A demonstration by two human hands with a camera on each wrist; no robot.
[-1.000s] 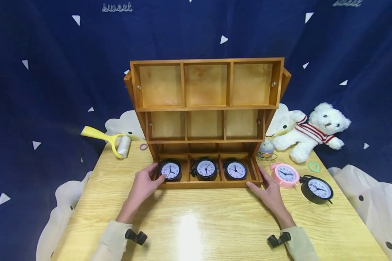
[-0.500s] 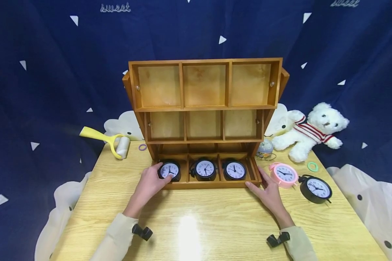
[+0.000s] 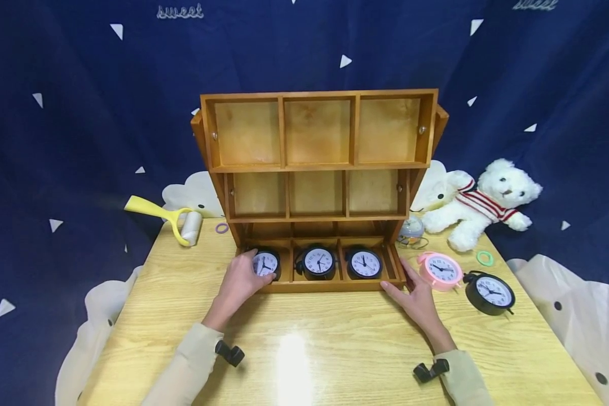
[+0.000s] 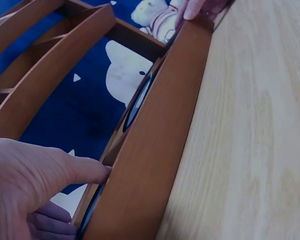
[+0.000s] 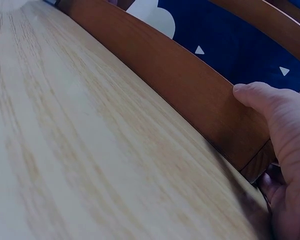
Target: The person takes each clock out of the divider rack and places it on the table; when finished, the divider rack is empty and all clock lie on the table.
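Observation:
A wooden tiered organizer box (image 3: 325, 286) stands open on the table, its lowest tray holding three black alarm clocks, one per compartment. My left hand (image 3: 240, 280) reaches into the left compartment and grips the left alarm clock (image 3: 267, 263), fingers at its far left side and thumb at its near right edge. Part of that clock is hidden by the hand. The middle clock (image 3: 318, 262) and the right clock (image 3: 365, 264) lie face up, untouched. My right hand (image 3: 417, 299) holds the tray's front right corner, its thumb (image 5: 255, 94) on the front board's top edge.
The two upper tiers (image 3: 318, 132) hold nothing. To the right lie a pink alarm clock (image 3: 440, 270), a black alarm clock (image 3: 490, 293), a clear-looking clock (image 3: 412, 228), a green ring (image 3: 485, 258) and a white teddy bear (image 3: 487, 203). A yellow-handled lint roller (image 3: 175, 219) and purple ring (image 3: 221, 228) lie left.
My left hand has moved right from the tray's left end, over the left clock, with its thumb sliding across the clock's lower face to the right edge. The right hand stays at its corner.

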